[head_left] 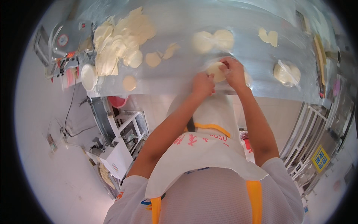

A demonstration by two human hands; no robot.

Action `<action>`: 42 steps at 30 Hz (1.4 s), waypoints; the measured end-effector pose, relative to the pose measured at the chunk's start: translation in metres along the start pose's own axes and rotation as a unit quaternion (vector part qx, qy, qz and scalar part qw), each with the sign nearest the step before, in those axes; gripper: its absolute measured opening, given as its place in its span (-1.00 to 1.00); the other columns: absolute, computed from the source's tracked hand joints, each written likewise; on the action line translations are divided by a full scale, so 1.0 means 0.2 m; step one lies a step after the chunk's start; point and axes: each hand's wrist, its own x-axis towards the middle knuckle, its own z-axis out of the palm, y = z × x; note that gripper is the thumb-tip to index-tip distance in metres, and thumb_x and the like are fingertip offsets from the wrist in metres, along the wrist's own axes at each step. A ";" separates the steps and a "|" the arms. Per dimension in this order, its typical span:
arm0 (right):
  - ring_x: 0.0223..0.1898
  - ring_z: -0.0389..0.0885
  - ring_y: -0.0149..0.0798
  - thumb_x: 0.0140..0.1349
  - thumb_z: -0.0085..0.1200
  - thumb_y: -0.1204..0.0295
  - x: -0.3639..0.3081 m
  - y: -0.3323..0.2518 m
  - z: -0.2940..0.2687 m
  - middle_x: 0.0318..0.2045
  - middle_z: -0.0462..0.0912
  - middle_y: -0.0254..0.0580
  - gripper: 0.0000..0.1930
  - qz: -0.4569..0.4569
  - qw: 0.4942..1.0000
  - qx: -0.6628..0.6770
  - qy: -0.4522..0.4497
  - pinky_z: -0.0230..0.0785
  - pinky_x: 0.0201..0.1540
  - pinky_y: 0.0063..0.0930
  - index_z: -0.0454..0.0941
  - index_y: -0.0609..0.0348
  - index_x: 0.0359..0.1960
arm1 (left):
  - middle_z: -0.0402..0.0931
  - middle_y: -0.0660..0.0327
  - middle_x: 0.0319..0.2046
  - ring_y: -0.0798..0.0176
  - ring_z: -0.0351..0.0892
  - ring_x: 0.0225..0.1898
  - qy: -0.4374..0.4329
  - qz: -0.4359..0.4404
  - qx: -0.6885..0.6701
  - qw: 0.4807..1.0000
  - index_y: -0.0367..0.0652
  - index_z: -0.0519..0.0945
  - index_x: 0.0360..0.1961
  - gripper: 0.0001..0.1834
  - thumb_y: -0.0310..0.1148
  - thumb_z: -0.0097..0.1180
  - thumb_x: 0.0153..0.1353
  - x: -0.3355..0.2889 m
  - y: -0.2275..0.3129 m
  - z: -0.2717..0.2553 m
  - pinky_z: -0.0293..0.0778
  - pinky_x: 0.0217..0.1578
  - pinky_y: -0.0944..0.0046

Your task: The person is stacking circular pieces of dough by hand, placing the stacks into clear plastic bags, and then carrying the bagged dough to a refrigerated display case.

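A pale round dough sheet (216,71) is held between my two hands at the near edge of the metal table (167,80). My left hand (203,84) has its fingers curled closed at the sheet's lower left edge. At the upper right edge my right hand (234,72) pinches it between thumb and fingers. Thin clear plastic seems to lie around and under the sheet, partly hidden by the right hand. Just beyond my hands lie two dough rounds (223,39) side by side, partly under clear film.
A heap of overlapping dough sheets (119,44) lies at the left, with a single round (129,83) nearer me. A film-covered stack (287,74) and some dough scraps (269,37) are on the right. A scale-like metal device (69,39) stands far left beside a white round lid (89,77).
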 end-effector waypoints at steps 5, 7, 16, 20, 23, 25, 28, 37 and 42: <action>-0.15 0.80 -0.04 0.41 0.26 0.45 -0.13 -0.16 0.00 -0.11 0.79 -0.03 -0.82 -0.019 0.991 -0.085 0.099 0.62 -0.04 -0.22 0.74 0.21 -0.02 | 0.71 0.13 -0.49 0.29 0.69 -0.56 0.070 0.075 -0.049 0.993 -0.35 0.67 -0.22 -0.70 -0.26 0.22 0.47 -0.38 0.03 -0.36 0.59 -0.48 0.24; -0.21 0.75 -0.24 0.47 0.24 0.45 -0.20 -0.40 0.03 -0.16 0.79 -0.16 -0.86 0.012 0.991 -0.036 0.131 0.60 -0.04 -0.36 0.72 0.21 -0.04 | 0.71 0.14 -0.44 0.32 0.67 -0.51 0.095 -0.017 -0.112 0.989 -0.26 0.69 -0.22 -0.73 -0.23 0.22 0.44 -0.46 -0.15 -0.65 0.55 -0.48 0.33; -0.11 0.72 -0.14 0.36 0.24 0.46 0.00 -1.06 1.29 -0.14 0.74 -0.08 -0.74 -0.113 0.978 0.035 -0.171 0.57 0.03 -0.25 0.66 0.23 0.05 | 0.67 0.10 -0.24 0.14 0.73 -0.25 0.179 -0.083 -0.449 0.871 -0.26 0.59 -0.05 -0.76 -0.32 0.25 0.39 -0.39 -1.46 -1.65 0.70 -0.20 0.19; -0.05 0.66 0.08 0.31 0.23 0.50 0.15 -1.14 1.82 -0.10 0.69 -0.04 -0.73 -0.221 0.970 -0.055 -0.091 0.55 0.07 -0.09 0.65 0.19 0.04 | 0.65 0.01 -0.12 0.06 0.74 -0.11 0.114 0.005 -0.461 0.880 -0.33 0.57 -0.02 -0.74 -0.36 0.22 0.42 -0.26 -1.56 -1.76 0.73 0.00 0.08; -0.02 0.61 0.18 0.28 0.24 0.52 0.14 -1.19 1.99 -0.04 0.66 0.03 -0.71 -0.249 0.960 -0.121 -0.052 0.52 0.10 -0.03 0.64 0.18 0.04 | 0.66 -0.03 -0.03 0.03 0.72 0.00 0.059 0.032 -0.457 0.887 -0.38 0.57 0.06 -0.72 -0.40 0.18 0.45 -0.18 -1.52 -1.78 0.70 0.12 0.04; 0.01 0.60 0.21 0.26 0.26 0.53 0.08 -1.19 2.01 0.02 0.64 0.08 -0.68 -0.254 0.957 -0.129 -0.050 0.50 0.12 -0.01 0.63 0.18 0.06 | 0.66 -0.05 0.03 0.01 0.69 0.07 0.026 -0.015 -0.568 0.822 -0.42 0.56 0.12 -0.69 -0.41 0.15 0.48 -0.13 -1.46 -1.80 0.67 0.18 0.03; 0.01 0.61 0.19 0.24 0.26 0.55 -0.02 -1.20 2.05 -0.01 0.64 0.12 -0.67 -0.114 0.981 -0.114 -0.111 0.51 0.11 -0.02 0.61 0.21 0.05 | 0.64 -0.06 0.11 0.00 0.65 0.16 -0.024 -0.038 -0.642 0.765 -0.48 0.53 0.20 -0.63 -0.41 0.11 0.52 -0.08 -1.43 -1.83 0.64 0.24 0.01; 0.13 0.66 -0.11 0.43 0.30 0.33 -0.19 -1.22 1.96 0.06 0.70 -0.03 -0.58 0.040 0.976 0.016 -0.215 0.51 0.20 -0.24 0.59 0.15 0.26 | 0.74 0.05 0.00 0.20 0.77 -0.06 0.080 -0.007 -0.419 0.904 -0.46 0.64 0.16 -0.64 -0.46 0.31 0.43 -0.29 -1.27 -2.02 0.72 0.06 0.16; 0.21 0.61 -0.25 0.62 0.07 0.07 -0.19 -1.56 1.64 0.24 0.66 -0.21 -0.41 0.176 0.847 0.397 -0.307 0.43 0.32 -0.34 0.42 0.19 0.49 | 0.79 0.21 -0.17 0.39 0.74 -0.17 0.080 0.136 -0.253 0.954 -0.33 0.76 0.02 -0.71 -0.48 0.45 0.31 -0.61 -0.89 -2.24 0.66 -0.10 0.35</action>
